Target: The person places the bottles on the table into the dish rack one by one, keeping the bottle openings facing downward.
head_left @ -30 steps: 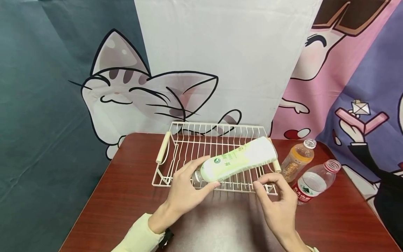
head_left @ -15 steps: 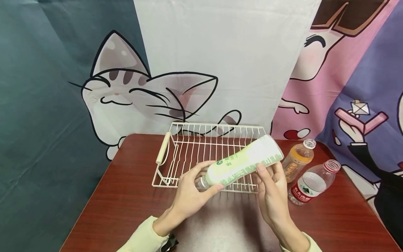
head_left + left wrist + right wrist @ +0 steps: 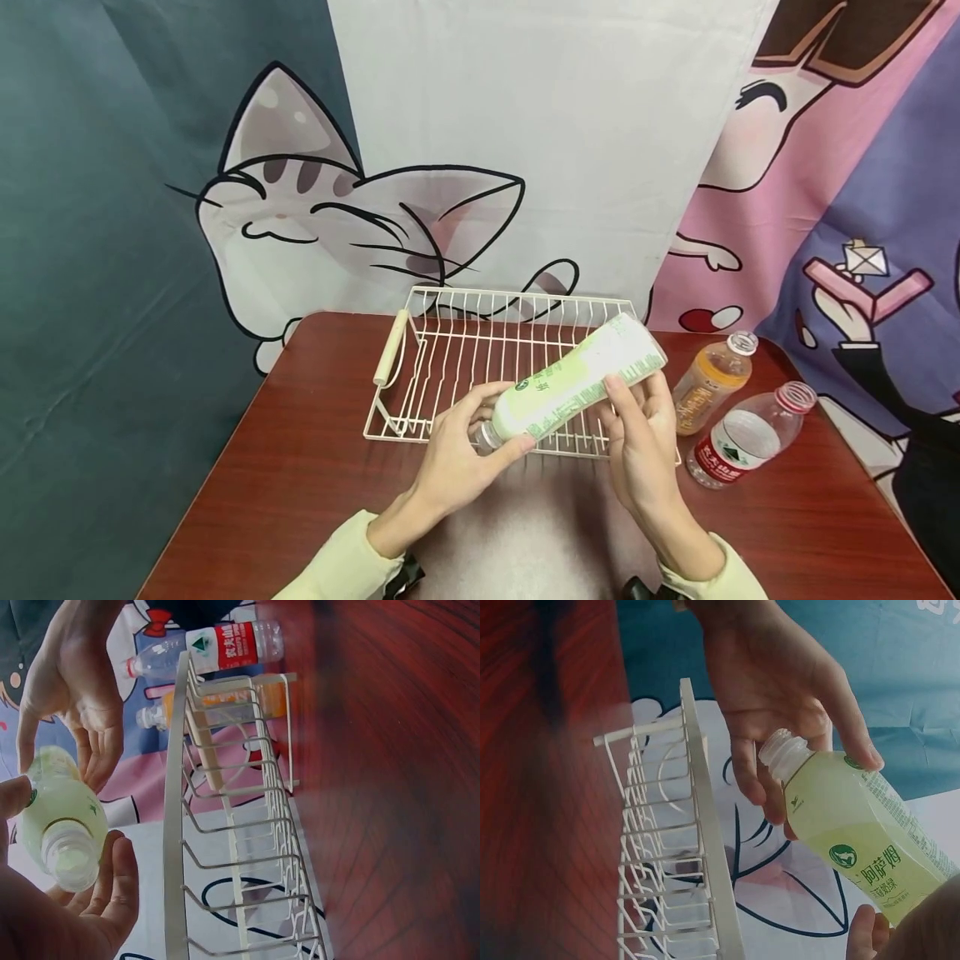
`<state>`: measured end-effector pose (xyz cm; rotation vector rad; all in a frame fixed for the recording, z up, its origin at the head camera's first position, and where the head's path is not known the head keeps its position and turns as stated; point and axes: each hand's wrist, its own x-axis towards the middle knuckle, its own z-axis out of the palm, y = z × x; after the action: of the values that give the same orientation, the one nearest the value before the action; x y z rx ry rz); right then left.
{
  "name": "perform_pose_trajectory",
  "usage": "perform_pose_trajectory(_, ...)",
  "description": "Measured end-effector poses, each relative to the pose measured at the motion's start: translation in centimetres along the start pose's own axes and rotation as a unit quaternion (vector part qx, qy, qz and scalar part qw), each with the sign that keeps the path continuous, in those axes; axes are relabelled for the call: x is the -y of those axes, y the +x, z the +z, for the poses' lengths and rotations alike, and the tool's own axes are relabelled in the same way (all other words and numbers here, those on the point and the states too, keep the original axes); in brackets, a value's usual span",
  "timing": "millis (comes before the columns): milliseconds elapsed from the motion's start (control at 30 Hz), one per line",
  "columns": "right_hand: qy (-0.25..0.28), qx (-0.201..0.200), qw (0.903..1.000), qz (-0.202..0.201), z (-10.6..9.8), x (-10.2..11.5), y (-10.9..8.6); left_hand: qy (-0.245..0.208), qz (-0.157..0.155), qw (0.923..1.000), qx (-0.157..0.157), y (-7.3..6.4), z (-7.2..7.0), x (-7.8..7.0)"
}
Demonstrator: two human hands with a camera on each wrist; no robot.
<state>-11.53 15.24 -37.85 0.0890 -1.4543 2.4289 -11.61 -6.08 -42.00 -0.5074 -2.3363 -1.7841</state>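
A green-labelled drink bottle (image 3: 577, 375) is held aslant over the wire dish rack (image 3: 708, 825), its neck toward the lower left and its base toward the upper right. At the neck end, my left hand (image 3: 461, 454) grips it between thumb and fingers. My right hand (image 3: 645, 442) holds the base end, thumb on the near side and fingers underneath, partly hidden. The bottle's bare threaded mouth (image 3: 781, 750) shows in the right wrist view, and pale liquid shows inside it.
To the right of the rack stand an orange-labelled bottle (image 3: 712, 379) and a red-labelled water bottle (image 3: 738, 446). The rack has a wooden handle (image 3: 392, 346) on its left end. A printed curtain (image 3: 555, 125) hangs behind the dark red table (image 3: 277, 483).
My right hand has come up from beside the rack's front edge to hold the bottle's base end. The bottle has turned slightly, and my left hand stays at its neck.
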Motion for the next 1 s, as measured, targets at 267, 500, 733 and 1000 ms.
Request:
perform_pose_trajectory(267, -0.05, 0.015, 0.9986, -0.002, 1.0, -0.1, 1.2, 0.066, 0.013, 0.9975, 0.022, -0.7, -0.8, 0.3)
perform_pose_trajectory(500, -0.073, 0.017, 0.9971, -0.017, 1.5, 0.4, 3.3, 0.184, 0.073, 0.9784, -0.06, -0.6, -2.9, 0.8)
perform_pose_trajectory(733, -0.09, 0.021, 0.9936, -0.065, 2.8, 1.4, 5.8, 0.325, 0.03, 0.9364, -0.129, -0.1, -6.6, 2.9)
perform_pose_trajectory(1000, -0.07, 0.026, 0.994, -0.08, 5.0, 1.7, 8.3, 0.347, -0.041, 0.9314, -0.103, -1.2, -8.4, 4.2)
